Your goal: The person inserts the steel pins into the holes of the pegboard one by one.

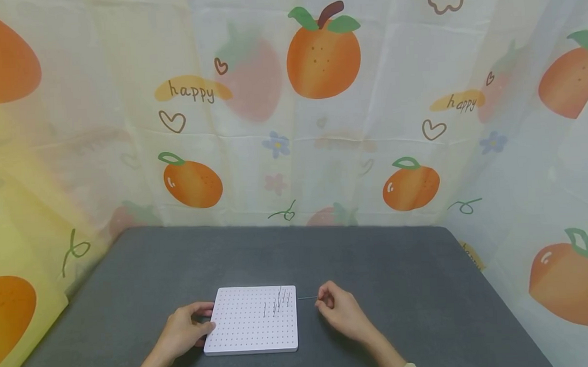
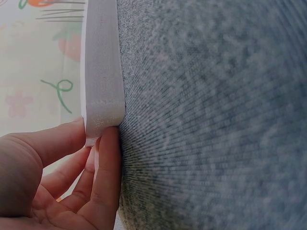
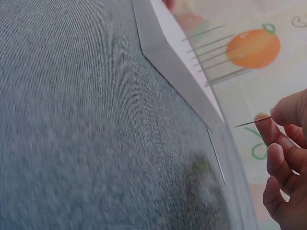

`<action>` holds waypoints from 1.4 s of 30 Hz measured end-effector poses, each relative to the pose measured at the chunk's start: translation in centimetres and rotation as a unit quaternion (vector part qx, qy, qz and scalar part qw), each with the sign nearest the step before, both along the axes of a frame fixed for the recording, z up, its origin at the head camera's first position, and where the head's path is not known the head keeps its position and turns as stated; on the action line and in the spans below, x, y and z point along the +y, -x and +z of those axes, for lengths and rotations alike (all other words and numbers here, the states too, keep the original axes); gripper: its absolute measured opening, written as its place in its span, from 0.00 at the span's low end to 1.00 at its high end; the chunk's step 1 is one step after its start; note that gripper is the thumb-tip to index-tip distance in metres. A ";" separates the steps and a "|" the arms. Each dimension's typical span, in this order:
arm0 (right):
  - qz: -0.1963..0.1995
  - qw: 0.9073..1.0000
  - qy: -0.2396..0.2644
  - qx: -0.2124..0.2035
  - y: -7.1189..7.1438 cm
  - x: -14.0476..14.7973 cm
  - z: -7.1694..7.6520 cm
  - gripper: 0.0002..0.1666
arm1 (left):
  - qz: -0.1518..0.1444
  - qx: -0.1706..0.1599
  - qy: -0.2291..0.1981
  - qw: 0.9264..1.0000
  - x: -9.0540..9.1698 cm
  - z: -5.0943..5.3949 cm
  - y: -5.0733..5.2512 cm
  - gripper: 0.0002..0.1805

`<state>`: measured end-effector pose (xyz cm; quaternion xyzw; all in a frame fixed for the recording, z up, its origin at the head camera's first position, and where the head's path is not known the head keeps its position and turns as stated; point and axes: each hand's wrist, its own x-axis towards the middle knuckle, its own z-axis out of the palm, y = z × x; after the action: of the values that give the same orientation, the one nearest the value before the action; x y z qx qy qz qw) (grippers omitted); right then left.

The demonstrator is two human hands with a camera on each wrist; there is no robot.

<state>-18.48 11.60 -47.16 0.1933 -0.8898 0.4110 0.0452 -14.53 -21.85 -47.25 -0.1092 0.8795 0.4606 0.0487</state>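
Observation:
A white pegboard (image 1: pixel 250 328) with rows of small holes lies flat on the dark table. Several thin metal pins (image 1: pixel 274 305) stand upright in its upper right part. My left hand (image 1: pixel 184 327) grips the board's left edge, thumb at the top face and fingers against the side, as the left wrist view shows close up. To the right of the board, my right hand (image 1: pixel 342 311) pinches a thin metal pin (image 3: pixel 252 122) between thumb and index finger, above the tabletop. Another thin pin (image 3: pixel 217 155) appears to lie on the table beside the board's corner in the right wrist view.
The table (image 1: pixel 404 271) has a dark grey cloth-like surface. Around its back and sides hangs a pale curtain (image 1: pixel 322 166) printed with oranges and hearts.

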 end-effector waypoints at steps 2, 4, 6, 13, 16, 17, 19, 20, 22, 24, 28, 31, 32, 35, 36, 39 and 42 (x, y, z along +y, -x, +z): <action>0.004 1.000 0.007 -0.006 0.0 -0.3 0.0 0.10 | -0.001 0.001 0.001 1.000 0.0 0.0 0.0 0.24; 0.012 1.000 0.016 -0.009 -0.1 -0.6 0.0 0.10 | -0.001 0.003 0.001 1.000 0.0 0.0 0.0 0.25; 0.021 0.999 0.024 -0.009 -0.2 -0.9 -0.1 0.10 | 0.002 0.004 0.001 1.000 0.0 0.0 -0.1 0.24; 0.030 0.998 0.038 0.030 -0.6 -2.3 -0.1 0.08 | -0.004 0.011 -0.003 1.000 0.0 0.0 -0.1 0.25; 0.024 0.998 0.039 0.049 -0.8 -2.9 0.0 0.07 | -0.002 0.006 -0.001 1.000 0.0 0.0 -0.1 0.25; 0.022 0.998 0.039 0.052 -0.8 -3.1 0.0 0.07 | 0.000 0.004 -0.001 1.000 0.0 0.0 -0.1 0.25; 0.018 0.998 0.036 0.057 -0.9 -3.4 0.0 0.05 | 0.003 0.002 0.001 1.000 0.0 0.0 -0.1 0.25; 0.017 0.998 0.034 0.058 -1.0 -3.6 0.0 0.05 | 0.002 0.002 0.001 1.000 0.0 0.0 -0.1 0.25; 0.016 0.997 0.033 0.061 -1.1 -3.9 0.0 0.04 | 0.003 0.004 0.000 1.000 0.0 0.0 -0.1 0.24; 0.016 0.997 0.034 0.066 -1.2 -4.2 0.0 0.03 | 0.003 0.006 -0.001 1.000 0.0 0.0 -0.1 0.24; 0.018 0.996 0.034 0.078 -1.4 -4.8 0.0 0.03 | 0.000 0.015 -0.006 1.000 0.1 -0.1 -0.1 0.25; 0.017 0.996 0.030 0.086 -1.5 -5.3 -0.2 0.04 | -0.004 0.020 -0.013 1.000 0.0 0.0 -0.1 0.25; 0.015 0.995 0.027 0.090 -1.5 -5.5 -0.3 0.05 | -0.006 0.022 -0.015 1.000 0.0 0.0 -0.1 0.25; 0.010 0.995 0.021 0.101 -1.7 -6.0 -0.5 0.06 | -0.004 0.020 -0.014 1.000 0.0 0.0 -0.1 0.25; 0.008 0.994 0.020 0.105 -1.7 -6.1 -0.5 0.06 | -0.002 0.019 -0.013 1.000 0.0 0.0 -0.1 0.24; 0.004 0.994 0.020 0.111 -1.8 -6.5 -0.6 0.06 | 0.002 0.014 -0.009 1.000 0.1 -0.1 -0.1 0.24; 0.003 0.993 0.022 0.114 -1.8 -6.8 -0.7 0.07 | 0.003 0.012 -0.008 1.000 0.1 -0.1 -0.1 0.24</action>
<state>-16.67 4.79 -47.84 0.2407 -0.8690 0.4057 0.1492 -14.45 -21.78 -47.34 -0.1055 0.8759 0.4693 0.0377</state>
